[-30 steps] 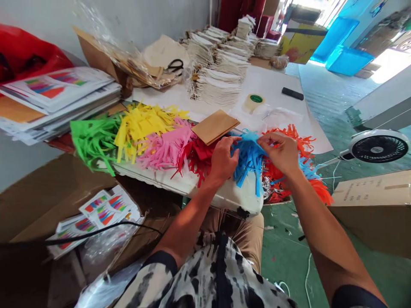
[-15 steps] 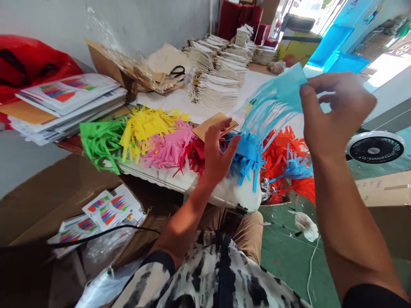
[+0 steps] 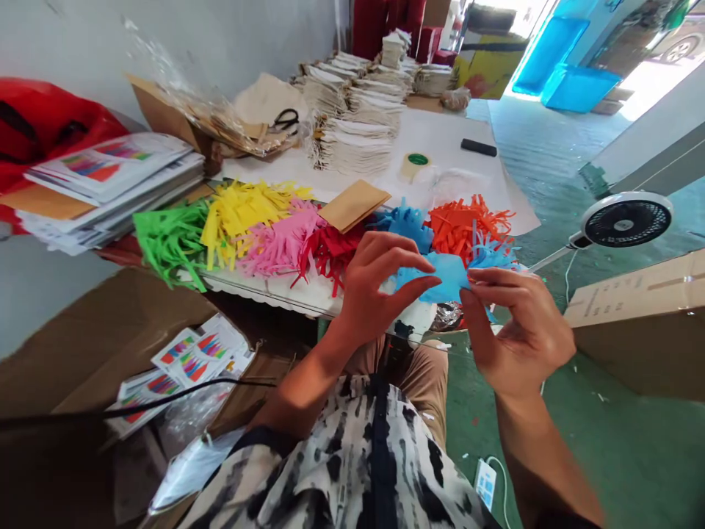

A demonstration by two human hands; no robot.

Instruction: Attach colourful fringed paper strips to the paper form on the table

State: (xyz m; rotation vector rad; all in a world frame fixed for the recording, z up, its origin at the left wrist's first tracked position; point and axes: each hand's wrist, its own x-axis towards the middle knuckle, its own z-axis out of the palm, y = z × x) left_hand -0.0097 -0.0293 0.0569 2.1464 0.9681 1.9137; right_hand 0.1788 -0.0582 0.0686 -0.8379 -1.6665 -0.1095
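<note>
A light-blue fringed tissue paper (image 3: pixel 452 278) hangs low at the table's front edge, its right end pinched by my right hand (image 3: pixel 521 327) between thumb and fingers. At its left side is my left hand (image 3: pixel 377 290), thumb and fingertips apart, with blue showing in the gap. Much of the fringe is hidden. Along the edge lie fringed bunches in green (image 3: pixel 170 239), yellow (image 3: pixel 242 213), pink (image 3: pixel 286 239), dark red (image 3: pixel 330 253), blue (image 3: pixel 407 224) and orange-red (image 3: pixel 463 224). A folded brown paper (image 3: pixel 355 206) rests over the red bunch.
Cream stacks (image 3: pixel 358 139), a tape roll (image 3: pixel 416 165), a black bar-shaped object (image 3: pixel 478 147) and scissors (image 3: pixel 286 119) are on the table. Printed sheets (image 3: pixel 110 173) pile at left, above an open carton (image 3: pixel 71 330). A fan (image 3: pixel 625 224) and a cardboard box (image 3: pixel 639 330) stand at right.
My right hand has come down and left with the light-blue tissue paper, from raised high to the table edge. My left hand has moved off the brown paper toward the tissue.
</note>
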